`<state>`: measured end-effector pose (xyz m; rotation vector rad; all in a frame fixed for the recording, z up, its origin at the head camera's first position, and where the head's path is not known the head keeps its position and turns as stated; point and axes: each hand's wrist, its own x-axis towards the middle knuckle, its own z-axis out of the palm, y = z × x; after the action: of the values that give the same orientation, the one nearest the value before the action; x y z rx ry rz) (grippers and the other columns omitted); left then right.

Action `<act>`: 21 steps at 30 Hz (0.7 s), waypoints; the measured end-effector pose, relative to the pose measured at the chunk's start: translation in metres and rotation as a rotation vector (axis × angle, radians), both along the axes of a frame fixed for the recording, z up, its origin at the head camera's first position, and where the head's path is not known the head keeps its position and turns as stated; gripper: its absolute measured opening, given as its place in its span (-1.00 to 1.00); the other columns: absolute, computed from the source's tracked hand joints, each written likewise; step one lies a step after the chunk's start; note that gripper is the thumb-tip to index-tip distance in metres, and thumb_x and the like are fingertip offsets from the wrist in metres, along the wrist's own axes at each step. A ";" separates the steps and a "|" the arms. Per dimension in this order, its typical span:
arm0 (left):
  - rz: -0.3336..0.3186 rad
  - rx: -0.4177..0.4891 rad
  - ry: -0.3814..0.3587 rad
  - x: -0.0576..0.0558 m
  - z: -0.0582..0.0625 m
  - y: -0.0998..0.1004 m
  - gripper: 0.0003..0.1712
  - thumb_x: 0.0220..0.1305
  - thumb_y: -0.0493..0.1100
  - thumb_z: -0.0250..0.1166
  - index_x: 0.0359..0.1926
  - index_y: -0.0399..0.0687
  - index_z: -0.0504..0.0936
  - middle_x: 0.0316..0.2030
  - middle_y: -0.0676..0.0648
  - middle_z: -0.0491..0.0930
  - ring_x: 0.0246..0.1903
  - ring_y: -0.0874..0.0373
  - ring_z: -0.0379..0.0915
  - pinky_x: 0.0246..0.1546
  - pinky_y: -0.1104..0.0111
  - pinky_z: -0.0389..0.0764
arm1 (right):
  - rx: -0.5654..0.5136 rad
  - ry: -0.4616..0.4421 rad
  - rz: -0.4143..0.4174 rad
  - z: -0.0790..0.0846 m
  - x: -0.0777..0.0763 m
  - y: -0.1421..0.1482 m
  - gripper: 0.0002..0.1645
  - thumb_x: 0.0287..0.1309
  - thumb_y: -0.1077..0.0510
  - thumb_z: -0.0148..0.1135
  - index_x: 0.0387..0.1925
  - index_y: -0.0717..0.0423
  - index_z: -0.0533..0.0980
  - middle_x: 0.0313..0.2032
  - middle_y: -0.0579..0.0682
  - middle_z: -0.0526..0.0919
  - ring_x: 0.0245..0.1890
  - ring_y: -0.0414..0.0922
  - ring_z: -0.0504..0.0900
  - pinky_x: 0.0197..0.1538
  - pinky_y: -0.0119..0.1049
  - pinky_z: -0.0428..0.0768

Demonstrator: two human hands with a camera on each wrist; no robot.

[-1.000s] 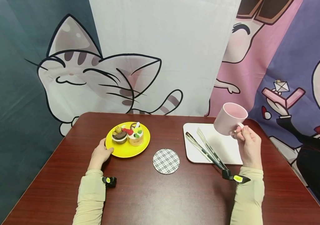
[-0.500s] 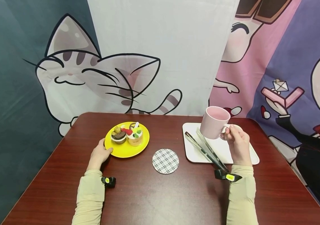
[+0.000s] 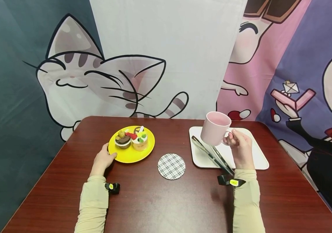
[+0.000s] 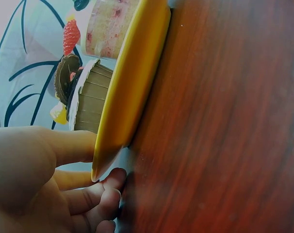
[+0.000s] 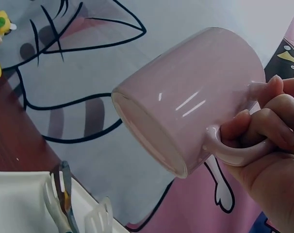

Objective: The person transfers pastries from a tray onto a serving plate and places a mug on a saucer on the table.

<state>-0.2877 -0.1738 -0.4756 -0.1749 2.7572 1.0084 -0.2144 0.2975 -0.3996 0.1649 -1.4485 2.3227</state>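
Observation:
My right hand (image 3: 240, 147) grips the handle of a pink mug (image 3: 214, 129) in the head view, holding it up above the white tray. The right wrist view shows fingers curled through the handle and the mug (image 5: 190, 102) tilted in that view, its base toward the lower left. My left hand (image 3: 103, 160) holds the left rim of a yellow plate (image 3: 131, 158), thumb over the edge and fingers curled beneath, as the left wrist view shows. On the plate sit a toy chocolate cupcake (image 3: 122, 141) and a layered cake cup (image 3: 140, 142) with fruit on top.
A round checked coaster (image 3: 171, 166) lies on the dark red table (image 3: 160, 207) between the hands. Under the mug, the white tray (image 3: 257, 155) bears a long slim utensil (image 3: 209, 154) with two arms. A printed cloth (image 3: 168, 29) hangs behind the table.
My right hand has moved left and slightly down with the mug, from the tray's right part to over its left part. My left hand stays at the plate's rim.

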 end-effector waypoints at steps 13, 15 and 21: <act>0.005 -0.003 0.005 0.000 -0.001 0.000 -0.16 0.35 -0.08 0.05 0.48 -0.33 -0.10 0.04 -0.42 0.43 -0.01 -0.23 0.35 0.16 -0.08 0.34 | 0.081 -0.023 0.009 -0.004 -0.007 -0.016 -0.47 0.36 0.34 -0.09 -0.79 0.14 0.31 -0.79 -0.07 0.10 -0.66 -0.06 0.11 -0.43 -0.34 0.38; 0.005 -0.001 0.002 0.000 -0.001 0.000 -0.16 0.35 -0.08 0.05 0.48 -0.33 -0.11 0.09 -0.44 0.41 0.03 -0.26 0.34 0.19 -0.10 0.33 | 0.114 -0.037 0.002 -0.004 -0.008 -0.020 -0.48 0.34 0.36 -0.07 -0.79 0.13 0.32 -0.80 -0.07 0.08 -0.66 -0.08 0.17 -0.44 -0.34 0.36; 0.007 -0.001 -0.001 0.001 0.001 0.001 -0.16 0.35 -0.08 0.04 0.48 -0.33 -0.12 0.17 -0.46 0.37 0.10 -0.30 0.32 0.23 -0.11 0.30 | 0.176 -0.065 0.013 -0.008 -0.012 -0.032 -0.56 0.29 0.37 0.04 -0.74 0.14 0.44 -0.80 -0.07 0.12 -0.65 -0.16 0.26 -0.43 -0.35 0.36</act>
<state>-0.2871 -0.1727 -0.4748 -0.1856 2.7577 1.0088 -0.2260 0.2659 -0.4074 0.1491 -1.6888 2.2285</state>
